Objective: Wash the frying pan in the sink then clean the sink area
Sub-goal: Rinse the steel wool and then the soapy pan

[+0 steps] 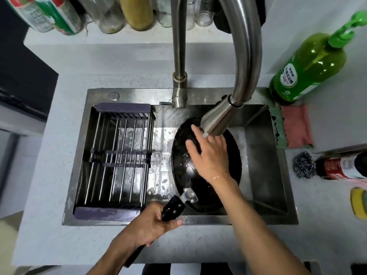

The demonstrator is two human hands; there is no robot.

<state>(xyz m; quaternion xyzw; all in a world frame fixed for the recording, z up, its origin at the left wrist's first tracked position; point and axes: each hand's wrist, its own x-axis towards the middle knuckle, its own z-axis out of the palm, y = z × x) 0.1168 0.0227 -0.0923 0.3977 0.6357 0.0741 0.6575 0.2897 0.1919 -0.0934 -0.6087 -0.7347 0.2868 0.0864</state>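
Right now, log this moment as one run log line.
stage: washing | left hand: grips pan handle | right hand: fingers spread inside frying pan under faucet head | sink: wet

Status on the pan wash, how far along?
Done: the frying pan sits in the wet sink under the faucet head. In hand: left hand grips the handle, right hand rubs the inside bare. Left: the steel scrubber, soap bottle and cloth lie untouched; sink area not cleaned yet.
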